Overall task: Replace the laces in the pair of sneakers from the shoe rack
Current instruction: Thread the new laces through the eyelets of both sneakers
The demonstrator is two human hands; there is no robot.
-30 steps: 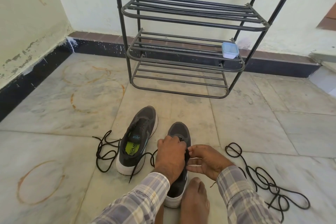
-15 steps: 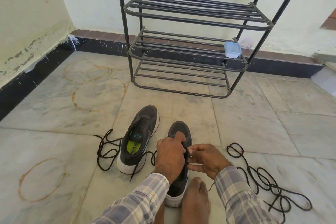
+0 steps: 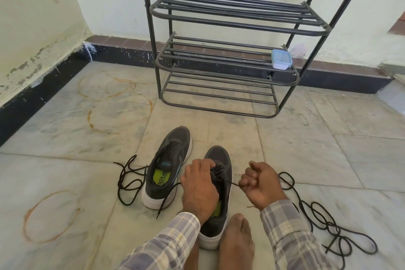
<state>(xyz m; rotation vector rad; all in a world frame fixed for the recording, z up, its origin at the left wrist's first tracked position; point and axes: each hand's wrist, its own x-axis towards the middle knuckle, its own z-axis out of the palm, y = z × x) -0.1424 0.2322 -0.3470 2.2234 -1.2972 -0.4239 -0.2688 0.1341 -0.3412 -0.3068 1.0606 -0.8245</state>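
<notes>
Left hand (image 3: 200, 184) grips the sneaker (image 3: 221, 158); right hand (image 3: 258, 186) pinches its lace (image 3: 232, 182) taut.

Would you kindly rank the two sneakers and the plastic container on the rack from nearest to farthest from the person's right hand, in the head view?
From the right hand:
1. Sneaker being laced, just to its left.
2. Other sneaker, farther left.
3. Plastic container, far ahead on the shoe rack.
</notes>
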